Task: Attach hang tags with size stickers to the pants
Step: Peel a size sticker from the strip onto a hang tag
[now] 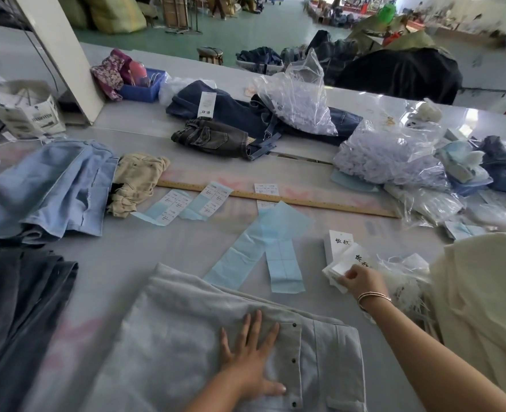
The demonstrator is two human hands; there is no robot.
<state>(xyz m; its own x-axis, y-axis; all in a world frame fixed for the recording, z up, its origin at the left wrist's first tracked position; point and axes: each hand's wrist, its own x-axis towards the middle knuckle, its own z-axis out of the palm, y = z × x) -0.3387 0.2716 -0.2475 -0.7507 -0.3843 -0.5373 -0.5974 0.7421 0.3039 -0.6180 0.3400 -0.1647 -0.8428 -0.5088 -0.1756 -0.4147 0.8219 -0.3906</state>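
While the left hand (250, 355) presses flat on the pale pants (186, 337), the right hand (361, 282) pinches a hang tag (354, 258).

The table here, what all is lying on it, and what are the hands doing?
Light grey pants: one, nearest, flat.
Hang tags: small stack, white, right of the pants.
Sticker sheets: several, white and pale blue, mid-table.
Ruler: one, wooden, across the middle.
Light blue pants: pile, left.
Dark pants: pile, near left.
Plastic bags: several, clear, right.
Blue tray: one, far left.
Left hand: flat on the grey pants.
Right hand: pinching a hang tag.
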